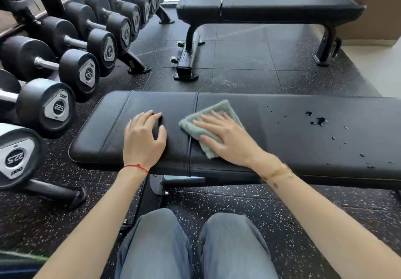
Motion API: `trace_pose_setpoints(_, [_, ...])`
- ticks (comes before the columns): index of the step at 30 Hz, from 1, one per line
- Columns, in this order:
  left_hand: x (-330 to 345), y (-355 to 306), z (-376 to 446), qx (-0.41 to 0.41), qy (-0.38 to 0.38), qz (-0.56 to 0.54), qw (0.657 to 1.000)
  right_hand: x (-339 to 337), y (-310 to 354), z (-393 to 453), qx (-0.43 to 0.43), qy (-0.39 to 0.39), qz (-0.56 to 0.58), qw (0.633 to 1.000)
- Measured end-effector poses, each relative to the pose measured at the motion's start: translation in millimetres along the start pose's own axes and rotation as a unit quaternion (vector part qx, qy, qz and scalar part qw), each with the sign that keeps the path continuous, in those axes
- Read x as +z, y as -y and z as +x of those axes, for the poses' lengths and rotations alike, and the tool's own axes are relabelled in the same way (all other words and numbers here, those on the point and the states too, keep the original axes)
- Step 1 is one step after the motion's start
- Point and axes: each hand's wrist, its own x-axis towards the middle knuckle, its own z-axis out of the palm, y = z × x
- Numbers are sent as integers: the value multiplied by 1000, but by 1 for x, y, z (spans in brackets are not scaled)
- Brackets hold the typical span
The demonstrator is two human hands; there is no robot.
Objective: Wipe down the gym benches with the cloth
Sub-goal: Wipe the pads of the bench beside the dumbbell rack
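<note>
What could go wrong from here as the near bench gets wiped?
1. The droplets sit right of the cloth; strokes kept near the seam could miss them.
2. The right hand only presses flat, so the cloth may bunch or slip.
3. The far bench could be overlooked.

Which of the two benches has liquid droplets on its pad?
The near bench, under both hands: dark droplets dot its right portion, right of the green cloth. The far bench by the window shows none.
</note>
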Motion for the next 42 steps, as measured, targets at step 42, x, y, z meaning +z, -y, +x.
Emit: trace_pose_setpoints(42, [-1,-4,-3,-3,-12,16,1000,5,-11,16,-109,41,-27,993])
